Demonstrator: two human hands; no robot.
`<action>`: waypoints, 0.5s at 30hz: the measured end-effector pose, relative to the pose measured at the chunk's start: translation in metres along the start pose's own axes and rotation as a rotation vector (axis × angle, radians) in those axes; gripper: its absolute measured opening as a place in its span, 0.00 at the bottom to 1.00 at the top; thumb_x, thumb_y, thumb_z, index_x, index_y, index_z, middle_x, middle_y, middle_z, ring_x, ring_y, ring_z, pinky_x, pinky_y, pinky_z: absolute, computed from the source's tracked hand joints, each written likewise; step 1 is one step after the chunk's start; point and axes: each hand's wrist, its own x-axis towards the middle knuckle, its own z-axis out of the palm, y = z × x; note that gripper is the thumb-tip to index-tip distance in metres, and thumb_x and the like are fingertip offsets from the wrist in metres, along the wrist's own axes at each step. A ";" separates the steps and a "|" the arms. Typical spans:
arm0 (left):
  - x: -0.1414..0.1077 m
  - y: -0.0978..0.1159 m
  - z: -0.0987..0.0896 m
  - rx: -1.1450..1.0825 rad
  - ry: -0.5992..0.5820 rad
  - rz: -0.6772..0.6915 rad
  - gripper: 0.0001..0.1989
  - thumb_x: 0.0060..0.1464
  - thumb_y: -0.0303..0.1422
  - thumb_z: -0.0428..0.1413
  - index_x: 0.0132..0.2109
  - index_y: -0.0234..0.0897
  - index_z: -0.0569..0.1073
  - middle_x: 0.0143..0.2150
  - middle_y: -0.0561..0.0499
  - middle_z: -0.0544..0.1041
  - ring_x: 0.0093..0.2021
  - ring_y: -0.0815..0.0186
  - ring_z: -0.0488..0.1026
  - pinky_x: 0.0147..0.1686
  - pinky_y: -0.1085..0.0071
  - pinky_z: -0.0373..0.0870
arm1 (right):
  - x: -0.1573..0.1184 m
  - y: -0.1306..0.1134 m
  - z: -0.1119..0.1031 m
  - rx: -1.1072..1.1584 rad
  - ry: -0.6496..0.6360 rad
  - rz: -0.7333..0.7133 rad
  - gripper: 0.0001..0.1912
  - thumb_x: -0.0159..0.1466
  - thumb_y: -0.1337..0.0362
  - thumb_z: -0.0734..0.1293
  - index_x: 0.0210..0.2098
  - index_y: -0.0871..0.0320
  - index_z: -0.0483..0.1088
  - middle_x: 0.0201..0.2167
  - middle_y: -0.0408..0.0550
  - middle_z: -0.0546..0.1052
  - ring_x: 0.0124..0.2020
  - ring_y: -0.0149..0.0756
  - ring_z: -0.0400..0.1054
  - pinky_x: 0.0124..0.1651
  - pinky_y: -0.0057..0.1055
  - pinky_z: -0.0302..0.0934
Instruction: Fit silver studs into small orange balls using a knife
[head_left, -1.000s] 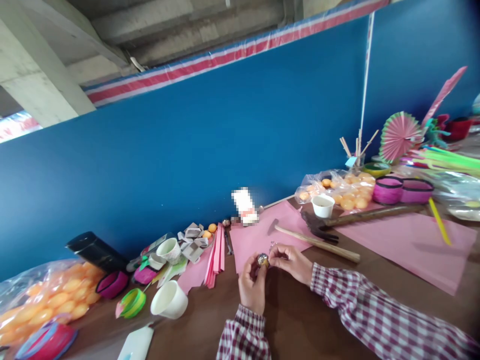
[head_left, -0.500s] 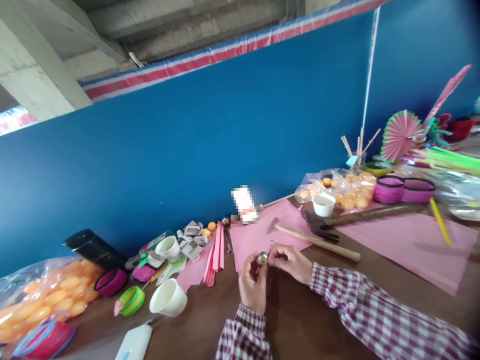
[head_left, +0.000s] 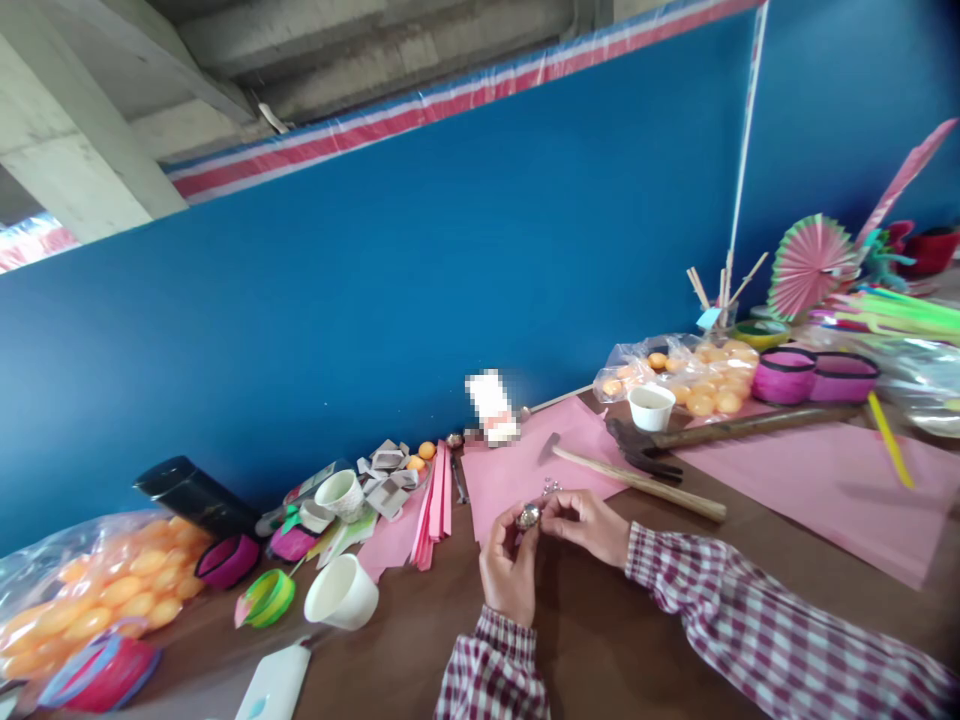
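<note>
A small shiny metallic ball (head_left: 528, 516) is pinched between the thumb and fingers of my left hand (head_left: 508, 565). Close on its right, my right hand (head_left: 589, 522) has thumb and forefinger pressed together at the ball's side; whatever they hold is too small to make out. Several tiny silvery pieces (head_left: 552, 487) lie just behind the fingers on pink paper (head_left: 517, 475). Beyond my right hand rests a small hammer (head_left: 637, 482) with a wooden handle.
A claw hammer (head_left: 750, 428) lies at the right by a white cup (head_left: 651, 407) and bagged orange balls (head_left: 705, 385). On the left are a larger white cup (head_left: 342, 592), pink paper strips (head_left: 433, 510), a black cylinder (head_left: 195, 498) and another bag of orange balls (head_left: 112, 590).
The metallic ball has turned slightly in my left fingers. The whole view has shifted a little, and both hands stay close together.
</note>
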 end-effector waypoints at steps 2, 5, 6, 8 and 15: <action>0.000 -0.001 0.000 0.005 -0.002 0.002 0.16 0.45 0.33 0.57 0.43 0.32 0.70 0.42 0.42 0.75 0.43 0.61 0.72 0.46 0.64 0.67 | 0.000 0.002 0.000 0.002 0.005 0.007 0.11 0.52 0.58 0.66 0.25 0.61 0.66 0.33 0.49 0.74 0.36 0.36 0.67 0.41 0.33 0.60; 0.000 -0.002 0.000 -0.007 0.002 -0.003 0.17 0.44 0.33 0.57 0.43 0.32 0.70 0.42 0.42 0.75 0.43 0.60 0.72 0.46 0.62 0.67 | 0.001 0.006 0.001 0.060 0.017 0.015 0.13 0.50 0.58 0.68 0.28 0.60 0.65 0.30 0.46 0.73 0.33 0.34 0.67 0.38 0.32 0.62; 0.000 -0.002 0.001 -0.011 0.006 -0.009 0.17 0.44 0.33 0.57 0.43 0.32 0.70 0.42 0.42 0.75 0.43 0.60 0.72 0.45 0.62 0.67 | 0.001 0.006 0.001 0.095 0.011 0.016 0.14 0.50 0.58 0.68 0.31 0.60 0.65 0.31 0.46 0.73 0.34 0.34 0.67 0.39 0.32 0.62; 0.000 -0.002 0.001 -0.016 0.012 -0.021 0.16 0.43 0.33 0.57 0.42 0.32 0.70 0.42 0.43 0.75 0.42 0.60 0.72 0.45 0.63 0.68 | 0.001 0.007 0.002 0.159 -0.012 0.012 0.17 0.50 0.59 0.68 0.36 0.59 0.64 0.35 0.46 0.73 0.38 0.35 0.67 0.43 0.33 0.62; 0.000 -0.004 0.000 -0.022 0.041 -0.064 0.18 0.41 0.33 0.59 0.42 0.33 0.71 0.41 0.44 0.75 0.42 0.61 0.72 0.44 0.65 0.68 | 0.000 0.004 0.000 0.049 -0.035 0.001 0.18 0.52 0.57 0.66 0.41 0.59 0.70 0.39 0.49 0.74 0.42 0.40 0.67 0.47 0.37 0.61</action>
